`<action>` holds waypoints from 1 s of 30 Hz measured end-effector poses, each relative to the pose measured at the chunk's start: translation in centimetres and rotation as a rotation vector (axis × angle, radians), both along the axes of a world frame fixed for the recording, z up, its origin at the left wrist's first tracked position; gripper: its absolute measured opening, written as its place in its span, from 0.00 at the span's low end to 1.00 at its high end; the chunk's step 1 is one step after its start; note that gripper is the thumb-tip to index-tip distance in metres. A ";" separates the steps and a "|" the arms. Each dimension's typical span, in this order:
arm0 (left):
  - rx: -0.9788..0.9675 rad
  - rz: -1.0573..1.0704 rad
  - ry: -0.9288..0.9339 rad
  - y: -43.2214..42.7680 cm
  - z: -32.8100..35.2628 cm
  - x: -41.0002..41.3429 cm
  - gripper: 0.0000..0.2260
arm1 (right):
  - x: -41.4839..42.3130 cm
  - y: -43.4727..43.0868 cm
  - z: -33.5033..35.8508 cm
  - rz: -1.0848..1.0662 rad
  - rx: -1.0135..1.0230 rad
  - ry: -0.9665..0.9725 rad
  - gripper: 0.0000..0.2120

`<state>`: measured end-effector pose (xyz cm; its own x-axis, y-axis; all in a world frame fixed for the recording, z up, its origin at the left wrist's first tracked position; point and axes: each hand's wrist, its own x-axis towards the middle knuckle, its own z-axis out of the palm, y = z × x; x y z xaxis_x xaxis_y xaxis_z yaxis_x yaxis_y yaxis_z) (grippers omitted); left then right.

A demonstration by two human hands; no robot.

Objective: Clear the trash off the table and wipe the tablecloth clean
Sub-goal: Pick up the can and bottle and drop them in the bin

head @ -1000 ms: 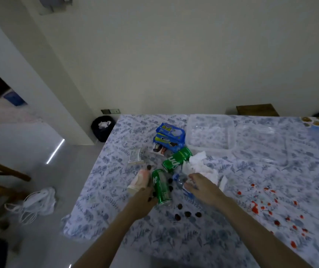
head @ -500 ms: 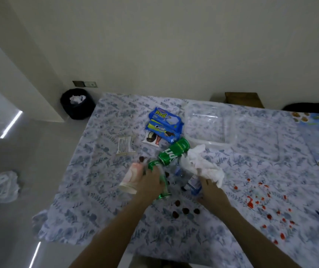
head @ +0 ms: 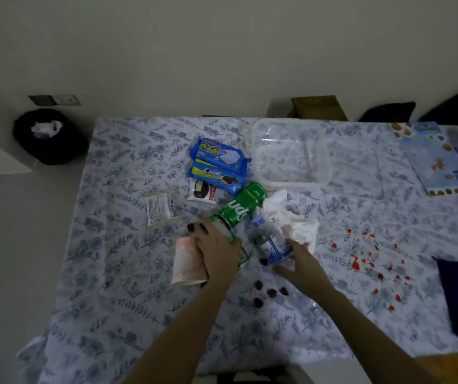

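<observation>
A floral tablecloth (head: 128, 261) carries a heap of trash. My left hand (head: 218, 253) is closed over a lying green can (head: 240, 257), and a white paper cup (head: 186, 263) with a pink rim is pressed against its left side. A second green Sprite can (head: 243, 207) lies just behind. My right hand (head: 302, 266) has its fingers spread at the lower end of a small lying water bottle (head: 268, 241), touching it. Crumpled white tissue (head: 291, 221) sits behind the bottle. Dark crumbs (head: 271, 292) lie between my forearms. Red spots (head: 361, 257) stain the cloth to the right.
Blue cookie packs (head: 216, 162), an Oreo wrapper (head: 204, 191) and a small white packet (head: 160, 207) lie behind the cans. A clear plastic container (head: 322, 162) and its lid (head: 361, 167) sit at the back. A black trash bin (head: 64, 145) stands on the floor, far left.
My view has tilted down over the table. The left hand stays on the green can and cup. The right hand has moved from the tissue to the water bottle's lower end.
</observation>
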<state>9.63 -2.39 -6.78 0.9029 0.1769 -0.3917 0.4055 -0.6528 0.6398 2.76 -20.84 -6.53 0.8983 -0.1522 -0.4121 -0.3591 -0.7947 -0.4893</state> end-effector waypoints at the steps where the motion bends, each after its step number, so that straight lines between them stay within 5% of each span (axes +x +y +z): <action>1: -0.047 0.057 -0.010 -0.3 0.1 0.1 0.46 | 0.0 -0.2 0.0 -0.017 0.010 0.003 0.35; 6: -0.268 0.285 -0.047 -0.4 -1.2 -0.3 0.41 | 0.5 -0.8 0.0 -0.114 0.164 -0.042 0.35; 10: -0.301 0.277 -0.126 -0.1 0.2 -0.7 0.34 | 1.8 -0.7 -0.7 -0.152 0.253 -0.120 0.33; 14: -0.262 0.004 -0.207 0.3 2.3 1.7 0.29 | 2.3 -1.0 -1.7 -0.121 0.283 -0.121 0.36; 18: -0.145 -0.345 -0.106 -1.2 3.5 6.3 0.41 | 2.7 -1.9 -1.4 -0.178 0.357 -0.143 0.31; 22: 0.057 -0.556 -0.014 -3.3 3.1 10.1 0.31 | 3.4 -3.2 -0.6 -0.241 0.443 -0.140 0.29; 30: -0.022 -0.530 0.257 -4.4 0.2 11.5 0.58 | 4.1 -5.4 -0.4 -0.261 0.479 -0.119 0.27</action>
